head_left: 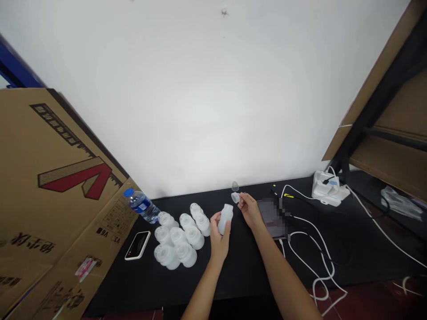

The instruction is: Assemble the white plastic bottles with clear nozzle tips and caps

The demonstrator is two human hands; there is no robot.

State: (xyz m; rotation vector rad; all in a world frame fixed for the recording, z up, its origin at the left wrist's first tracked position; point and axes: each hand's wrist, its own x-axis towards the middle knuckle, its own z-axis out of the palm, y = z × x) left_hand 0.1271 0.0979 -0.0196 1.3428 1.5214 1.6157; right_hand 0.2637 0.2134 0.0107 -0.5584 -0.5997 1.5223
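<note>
My left hand (pixel 219 229) is wrapped round a milky white baby bottle (pixel 227 215), which leans slightly and has an open, uncapped neck. Just right of and above that neck, my right hand (pixel 247 206) pinches a small translucent white bottle top (pixel 235 197). The top and the bottle are apart. Behind the top, a clear domed cap (pixel 235 186) stands close to the wall. To the left of my left hand, several similar baby bottles (pixel 186 253) stand grouped together, with clear domed caps on them.
A blue-capped water bottle (pixel 143 206) and a white-edged phone (pixel 138 245) lie by a large cardboard box (pixel 66 178) at left. Right of my hands are a dark tablet (pixel 271 218), white cables (pixel 322 253) and a white power strip (pixel 328 189). A wall (pixel 213 111) bounds the black table.
</note>
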